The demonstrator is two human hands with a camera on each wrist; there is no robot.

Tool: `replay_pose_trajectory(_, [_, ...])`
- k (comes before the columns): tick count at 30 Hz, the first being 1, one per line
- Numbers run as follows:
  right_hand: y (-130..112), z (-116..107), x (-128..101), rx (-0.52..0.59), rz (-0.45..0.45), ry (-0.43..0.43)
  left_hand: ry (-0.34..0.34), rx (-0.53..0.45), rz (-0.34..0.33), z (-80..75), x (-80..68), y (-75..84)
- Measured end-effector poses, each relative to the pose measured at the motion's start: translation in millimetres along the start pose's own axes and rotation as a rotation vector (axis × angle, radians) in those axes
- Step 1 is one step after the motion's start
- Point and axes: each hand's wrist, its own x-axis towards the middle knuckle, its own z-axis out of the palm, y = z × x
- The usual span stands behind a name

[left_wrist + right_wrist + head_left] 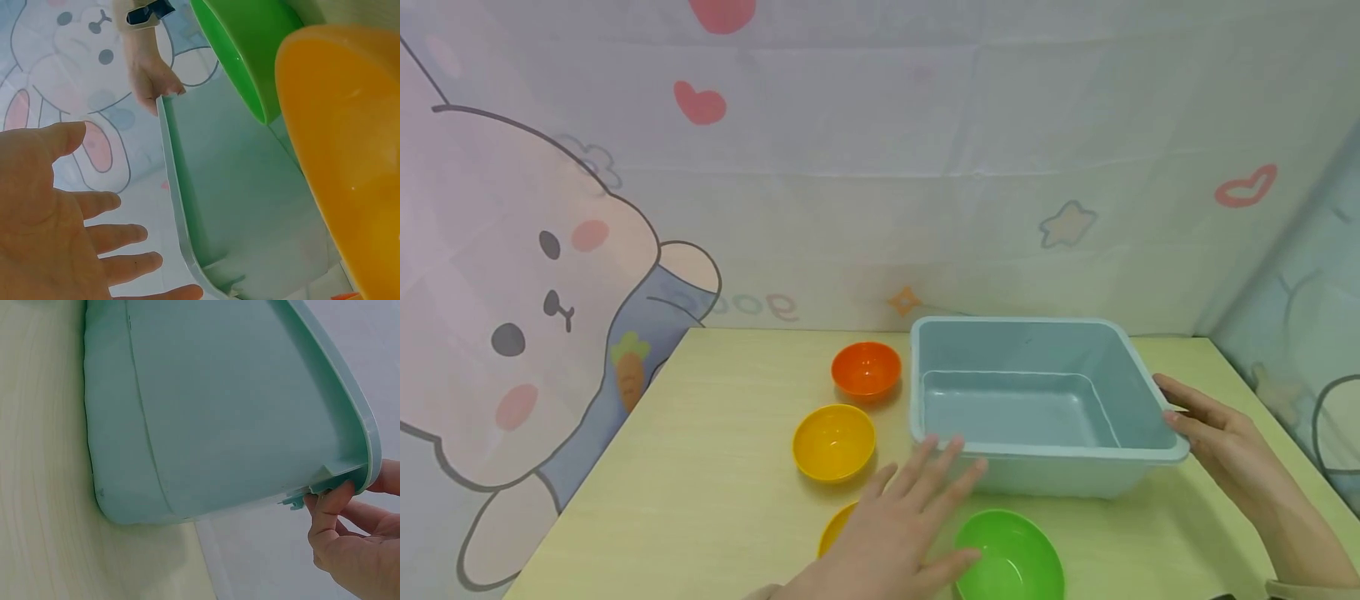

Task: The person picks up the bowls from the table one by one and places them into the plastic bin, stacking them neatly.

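Blue-green plastic tub [1037,400] is sitting upright on bench [700,467], mouth up, long axis left-right. Right rim is being pinched by right hand [1213,429]; left hand [895,525] is being held spread beside near-left corner, over green bowl [1011,558].

text: mirrored "good"-like lettering, approx | on: backdrop cloth [752,304] | other labels/nos.: none legible

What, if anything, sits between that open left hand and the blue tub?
Nothing visible does. The left hand hovers with spread fingers just short of the tub's near rim, with only bare tabletop between them. The green bowl lies beside the hand and a yellow bowl off to its other side, neither in the path. The right hand touches the tub's rim.
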Motion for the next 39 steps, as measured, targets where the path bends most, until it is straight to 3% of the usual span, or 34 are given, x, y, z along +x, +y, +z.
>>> replay_pose_trajectory(11, [-1,-2,-3,0.062,-0.015,-0.016,-0.113,-0.086,0.053,4.7,7.2,5.7])
replay_pose_trajectory(18, [2,-3,-6,0.085,-0.024,-0.034,-0.147,-0.123,0.077,12.0,10.3,9.0])
replay_pose_trajectory(27, [5,-5,-8,0.1,-0.037,-0.05,-0.163,-0.041,0.128,24.2,13.4,15.8])
replay_pose_trajectory(34, [6,-6,-7,0.152,-0.081,-0.071,-0.263,-0.017,0.16,32.4,14.2,21.6])
replay_pose_trajectory(39, [7,-5,-6,0.175,-0.103,-0.083,-0.289,0.001,0.179,32.2,15.7,23.6])
